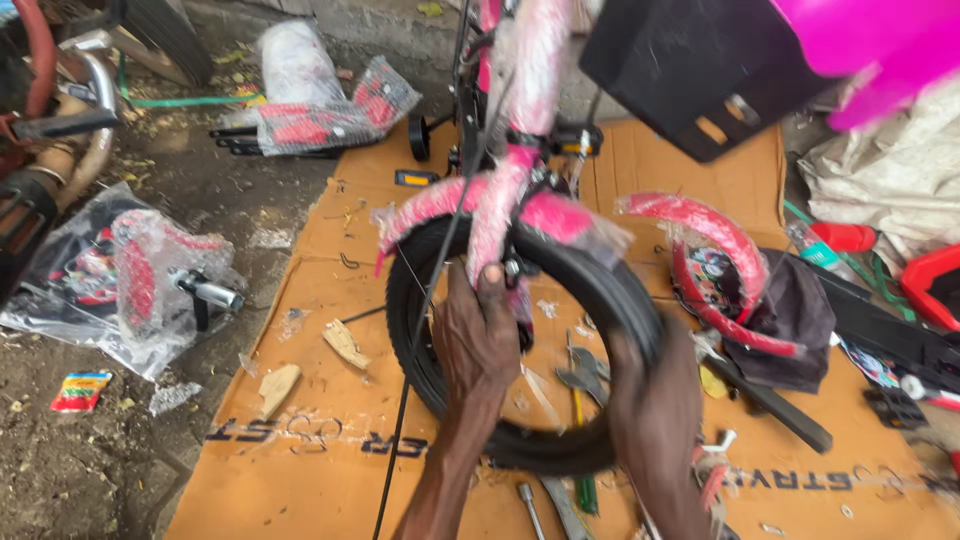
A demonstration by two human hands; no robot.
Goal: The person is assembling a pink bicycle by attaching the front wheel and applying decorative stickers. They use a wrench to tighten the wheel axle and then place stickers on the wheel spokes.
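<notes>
Head view: your left hand [478,335] clamps fork [495,225] at 12 o'clock; right hand [655,400] grips tyre [560,445] at 3. Tyre stiff, grippy, light.

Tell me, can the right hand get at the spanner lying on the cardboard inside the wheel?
Probably yes. The right hand rests on the black tyre, the spanner lies just beside it, and nothing covers it.

Arms: two forearms come up from the lower edge of the view, both bare, no sleeve showing anywhere.
Left grip [478,335]: bare, no glove, ring or wristband; knuckles and veins stand out on its back.
Right grip [650,390]: bare and ungloved; blurred, so fine detail cannot be told.
Wrists below each grip: no watch or strap.
</notes>
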